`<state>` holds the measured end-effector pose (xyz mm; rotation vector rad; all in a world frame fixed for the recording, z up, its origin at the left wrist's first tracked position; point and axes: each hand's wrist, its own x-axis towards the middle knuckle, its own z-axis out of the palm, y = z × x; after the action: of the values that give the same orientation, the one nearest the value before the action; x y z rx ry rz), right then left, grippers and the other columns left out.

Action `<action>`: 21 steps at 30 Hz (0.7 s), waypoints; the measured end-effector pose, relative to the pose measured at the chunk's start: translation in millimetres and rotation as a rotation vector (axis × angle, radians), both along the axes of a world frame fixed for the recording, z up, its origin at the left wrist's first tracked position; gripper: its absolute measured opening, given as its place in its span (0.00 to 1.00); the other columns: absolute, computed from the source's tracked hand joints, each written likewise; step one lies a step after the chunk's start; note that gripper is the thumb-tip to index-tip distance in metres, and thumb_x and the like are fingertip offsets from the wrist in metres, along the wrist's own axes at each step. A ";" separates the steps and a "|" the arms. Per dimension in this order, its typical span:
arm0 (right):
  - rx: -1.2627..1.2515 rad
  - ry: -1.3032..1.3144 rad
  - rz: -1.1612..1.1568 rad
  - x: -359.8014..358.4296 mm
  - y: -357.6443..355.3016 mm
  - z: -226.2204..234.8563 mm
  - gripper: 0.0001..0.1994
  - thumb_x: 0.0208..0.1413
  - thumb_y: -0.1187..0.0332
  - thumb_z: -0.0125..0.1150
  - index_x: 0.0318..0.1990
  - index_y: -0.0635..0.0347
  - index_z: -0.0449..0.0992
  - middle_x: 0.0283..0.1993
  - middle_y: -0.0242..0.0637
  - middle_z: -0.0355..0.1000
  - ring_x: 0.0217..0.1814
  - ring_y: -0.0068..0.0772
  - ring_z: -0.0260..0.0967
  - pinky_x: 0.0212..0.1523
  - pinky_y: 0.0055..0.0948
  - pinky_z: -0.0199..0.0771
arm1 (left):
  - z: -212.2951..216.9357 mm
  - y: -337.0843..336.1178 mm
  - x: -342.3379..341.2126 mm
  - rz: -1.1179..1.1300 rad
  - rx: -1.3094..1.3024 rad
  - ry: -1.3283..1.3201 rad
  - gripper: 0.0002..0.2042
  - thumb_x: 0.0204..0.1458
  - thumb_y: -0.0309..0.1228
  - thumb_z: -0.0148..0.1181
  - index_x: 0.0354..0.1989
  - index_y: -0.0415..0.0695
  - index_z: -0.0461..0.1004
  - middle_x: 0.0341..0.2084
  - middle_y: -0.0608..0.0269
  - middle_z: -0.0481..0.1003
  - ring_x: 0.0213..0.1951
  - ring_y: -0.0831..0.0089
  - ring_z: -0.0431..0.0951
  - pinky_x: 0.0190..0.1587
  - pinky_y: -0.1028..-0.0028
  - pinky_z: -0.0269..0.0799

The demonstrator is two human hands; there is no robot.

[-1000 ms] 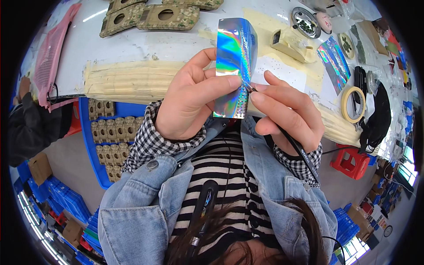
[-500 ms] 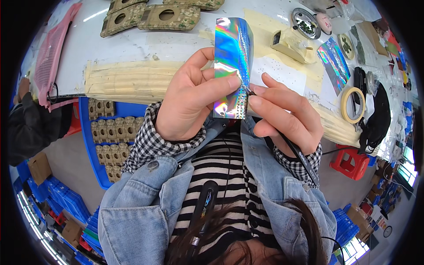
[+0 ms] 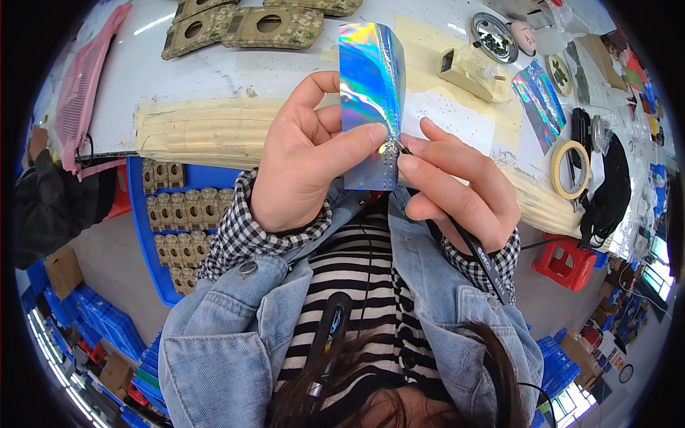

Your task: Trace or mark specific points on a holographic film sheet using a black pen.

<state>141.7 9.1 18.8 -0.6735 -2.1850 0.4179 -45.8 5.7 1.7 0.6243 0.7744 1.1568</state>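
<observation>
My left hand (image 3: 303,153) pinches a shiny holographic strip (image 3: 362,78) between thumb and fingers, holding it upright over the table's front edge. Rows of tiny raised dots run down the lower right side of the strip. My right hand (image 3: 464,182) grips slim black tweezers (image 3: 477,248), whose pointed tip meets the strip's right edge close to my left thumb. Whether the tip has hold of a dot is too small to tell.
Camouflage-patterned pieces with round holes (image 3: 275,30) lie at the back; more fill a blue tray (image 3: 153,267) at left. To the right are a beige block (image 3: 471,75), a second holographic sheet (image 3: 540,100), a tape roll (image 3: 570,170) and a red stool (image 3: 564,262). A pink mesh bag (image 3: 85,93) hangs left.
The holographic strip and my left hand have shifted slightly left and up, and the strip's sheen has changed. The tweezers remain at its right edge, their rear end slightly further left.
</observation>
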 end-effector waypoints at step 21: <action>0.013 0.068 -0.008 4.4 1.9 -2.6 0.18 0.54 0.58 0.53 0.38 0.68 0.76 0.36 0.48 0.73 0.42 0.42 0.74 0.49 0.45 0.74 | 1.9 1.3 -4.6 0.027 0.013 -0.002 0.21 0.49 0.18 0.57 0.50 0.36 0.57 0.37 0.52 0.75 0.37 0.73 0.77 0.40 0.76 0.75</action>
<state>146.1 11.0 16.2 -0.6523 -2.1188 0.4160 -50.5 7.0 3.6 0.6245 0.7760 1.1881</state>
